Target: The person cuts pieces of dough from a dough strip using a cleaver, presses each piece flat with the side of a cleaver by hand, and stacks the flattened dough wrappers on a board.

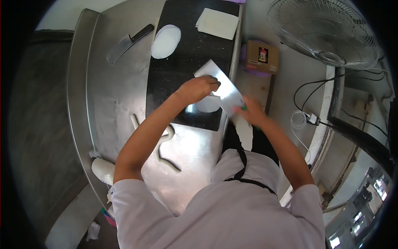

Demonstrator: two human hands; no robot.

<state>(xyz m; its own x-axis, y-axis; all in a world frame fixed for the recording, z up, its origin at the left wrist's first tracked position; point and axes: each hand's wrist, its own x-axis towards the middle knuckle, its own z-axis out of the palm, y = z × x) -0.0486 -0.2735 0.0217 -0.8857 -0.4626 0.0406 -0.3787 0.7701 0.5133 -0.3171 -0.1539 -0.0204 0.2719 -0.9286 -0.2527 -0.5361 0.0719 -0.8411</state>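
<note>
My right hand (253, 112), smeared by motion, grips a broad rectangular metal cleaver (227, 92) near its lower right end, where a bit of green shows. The blade lies slanted above the black board (190, 62). My left hand (200, 89) is closed, its fingers curled against the blade's left side; what they pinch, if anything, is hidden. Just below those fingers a thin, pale round dough sheet (208, 104) rests on the board. Farther up the board is a pile of white round dough sheets (166, 42).
Another cleaver (126, 45) lies on the steel table (118, 91). Thin dough ropes (161, 151) curve beside my left forearm. A folded cream cloth (217, 23) sits at the board's far right. To the right are a cardboard box (262, 58), a fan (323, 31) and cables (304, 95).
</note>
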